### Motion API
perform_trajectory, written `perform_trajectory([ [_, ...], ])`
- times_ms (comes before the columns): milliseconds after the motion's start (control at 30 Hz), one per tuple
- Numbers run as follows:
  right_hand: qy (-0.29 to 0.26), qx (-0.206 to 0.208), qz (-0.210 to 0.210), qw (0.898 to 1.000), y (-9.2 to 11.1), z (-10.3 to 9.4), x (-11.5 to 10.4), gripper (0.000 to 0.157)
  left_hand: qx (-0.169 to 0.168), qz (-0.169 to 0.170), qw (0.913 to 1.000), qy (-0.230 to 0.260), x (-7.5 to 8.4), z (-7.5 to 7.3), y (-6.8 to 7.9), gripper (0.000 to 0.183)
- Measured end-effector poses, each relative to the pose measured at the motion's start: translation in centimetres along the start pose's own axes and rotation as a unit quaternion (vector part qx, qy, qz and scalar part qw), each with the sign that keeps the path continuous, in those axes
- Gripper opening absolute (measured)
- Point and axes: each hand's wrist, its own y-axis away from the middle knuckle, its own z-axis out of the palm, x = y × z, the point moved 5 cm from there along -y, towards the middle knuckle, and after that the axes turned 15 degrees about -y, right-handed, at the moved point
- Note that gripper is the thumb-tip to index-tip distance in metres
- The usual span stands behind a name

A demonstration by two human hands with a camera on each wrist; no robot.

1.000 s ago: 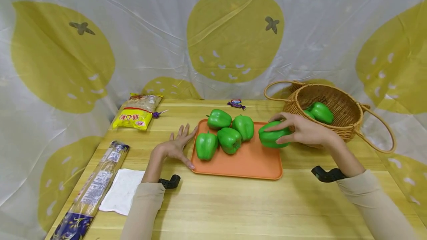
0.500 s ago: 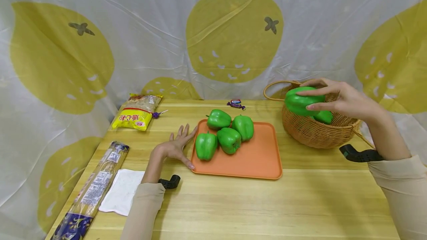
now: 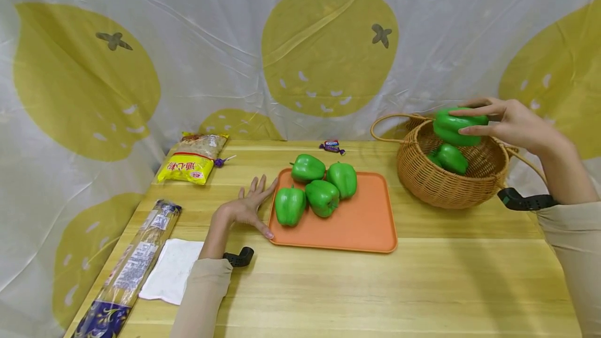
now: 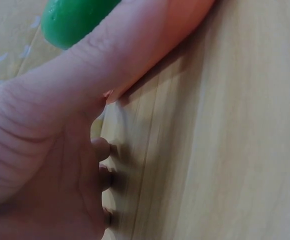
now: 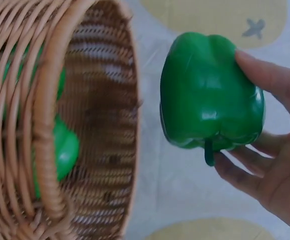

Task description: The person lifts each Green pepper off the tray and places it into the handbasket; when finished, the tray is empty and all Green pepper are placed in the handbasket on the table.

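My right hand (image 3: 521,121) grips a green bell pepper (image 3: 457,127) between thumb and fingers, above the wicker basket (image 3: 436,189). In the right wrist view the held pepper (image 5: 210,95) is outside the basket's opening, its stem showing. Inside the basket lie other green peppers (image 3: 452,159). My left hand (image 3: 241,208) spreads its fingers at the left edge of an orange tray (image 3: 361,231), the thumb at the near left corner. Several green peppers (image 3: 290,206) sit together on the tray's left part. The left wrist view shows the thumb (image 4: 100,50) along the tray edge.
Left of the tray lie a yellow pasta bag (image 3: 192,160), a purple lollipop (image 3: 219,162), a long noodle packet (image 3: 136,265) and a white cloth (image 3: 173,270). Small wrapped candies (image 3: 332,146) lie behind the tray. A patterned curtain (image 3: 225,40) hangs behind the table.
My right hand has lifted the pepper from the tray's right part and carried it up and right, over the basket. The left hand has stayed at the tray edge.
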Motion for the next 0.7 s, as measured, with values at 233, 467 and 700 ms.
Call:
perform_trajectory([
  [233, 0.009, -0.027, 0.054, 0.998, -1.0, -0.5, 3.1, 0.053, 0.001, 0.000, 1.0000, 0.002, 0.1, 0.0, 0.2, 0.142],
  [467, 0.009, -0.056, 0.071, 0.996, -1.8, 0.2, 5.0, 0.052, 0.001, 0.001, 1.0000, 0.008, 0.0, 0.0, 0.4, 0.143],
  [700, 0.008, -0.053, 0.053, 0.997, -2.9, 1.4, 5.5, 0.050, 0.002, 0.002, 1.0000, 0.008, -0.1, 0.1, 0.3, 0.143],
])
